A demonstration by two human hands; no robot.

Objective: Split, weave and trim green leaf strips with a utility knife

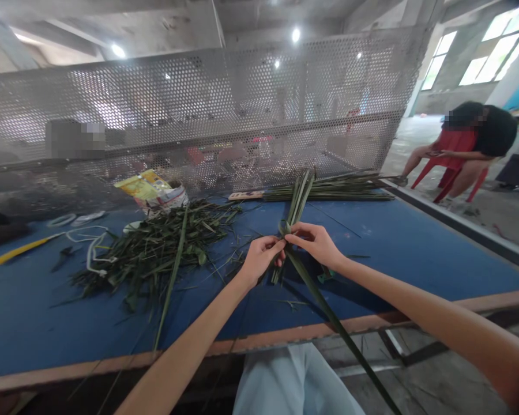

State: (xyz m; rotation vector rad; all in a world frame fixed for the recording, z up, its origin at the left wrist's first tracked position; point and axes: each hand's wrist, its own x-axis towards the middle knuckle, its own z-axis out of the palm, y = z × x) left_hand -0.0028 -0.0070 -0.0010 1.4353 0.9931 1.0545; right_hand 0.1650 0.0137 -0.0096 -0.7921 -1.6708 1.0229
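Note:
A long green leaf strip [324, 300] hangs from my fingers over the table's front edge, its upper end curled into a small loop [284, 226]. My left hand [263, 256] pinches the strip below the loop. From the other side my right hand [313, 242] grips it too, thumb and forefinger closed at the same spot. Behind and beneath my hands lies a bundle of leaf strips [300, 199] on the blue table. A small green object [326, 275], partly hidden, rests under my right wrist.
A heap of leaf scraps [168, 248] covers the table's left part, near a yellow-handled tool [26, 250] and white cord [90, 253]. Long leaf strips [341, 190] lie along the perforated metal screen [242, 115]. Beyond the right edge a person [480, 132] sits on a red stool.

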